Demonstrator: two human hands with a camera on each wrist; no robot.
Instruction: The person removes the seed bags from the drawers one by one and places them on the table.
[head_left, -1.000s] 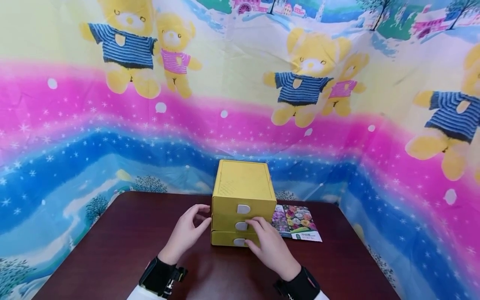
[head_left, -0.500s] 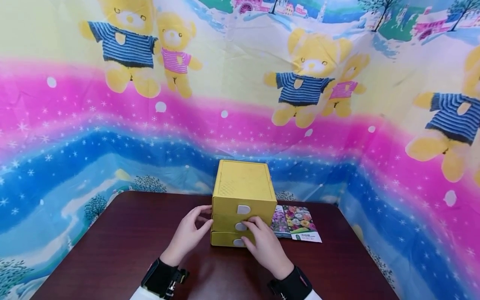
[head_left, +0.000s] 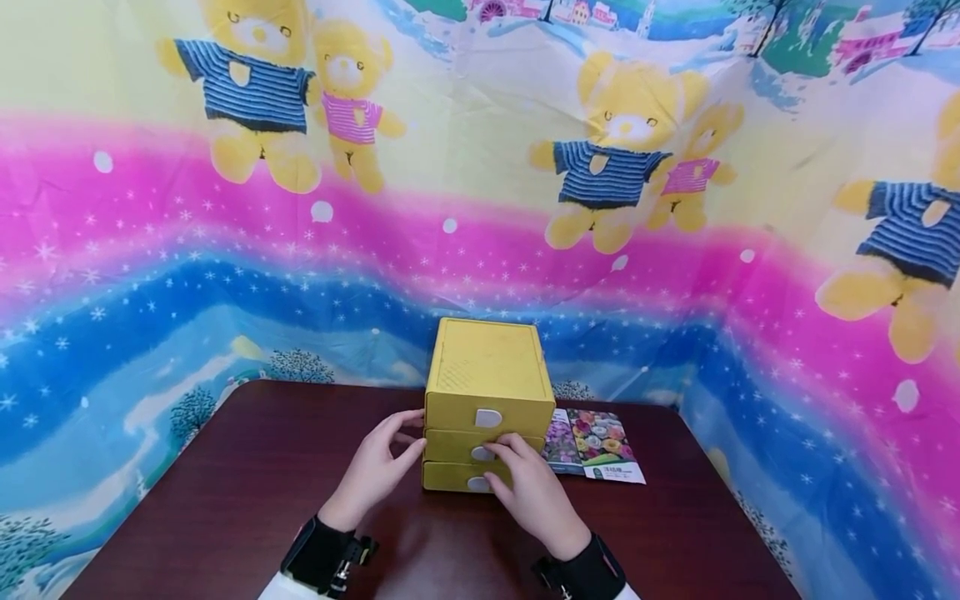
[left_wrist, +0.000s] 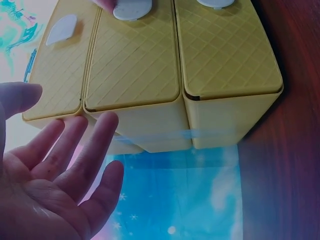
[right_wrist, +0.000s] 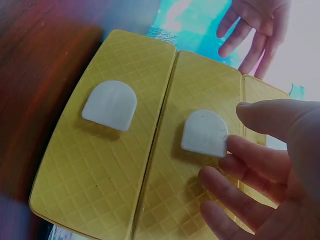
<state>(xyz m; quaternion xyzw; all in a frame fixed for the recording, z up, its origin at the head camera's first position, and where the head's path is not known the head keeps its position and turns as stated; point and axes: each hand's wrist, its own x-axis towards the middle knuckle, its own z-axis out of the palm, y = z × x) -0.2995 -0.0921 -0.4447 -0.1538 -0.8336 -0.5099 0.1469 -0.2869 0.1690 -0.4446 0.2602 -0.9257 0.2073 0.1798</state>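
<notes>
A yellow three-drawer box (head_left: 491, 358) stands on the table with all its drawers in. Every drawer front has a white tab handle, the top one (head_left: 487, 417) lying uncovered. My left hand (head_left: 375, 471) is beside the box's left side; its spread fingertips overlap that edge in the left wrist view. My right hand (head_left: 536, 492) is in front of the box with fingers gently bent. One fingertip comes right to the edge of the middle handle (right_wrist: 205, 132), while the thumb stays apart from it. The bottom handle (right_wrist: 110, 102) is partly covered by the thumb in the head view.
Flower-printed flat packets, a multicoloured one (head_left: 603, 442) and a purple one (head_left: 558, 446), lie at the box's right side. The dark brown table (head_left: 285, 467) runs up to a hanging cloth (head_left: 465, 275) printed with bears, behind the box and at both sides.
My right hand has shifted slightly left along the drawer fronts, its thumb moving over the bottom handle. My left hand has moved a little closer to the box. The box has stayed put.
</notes>
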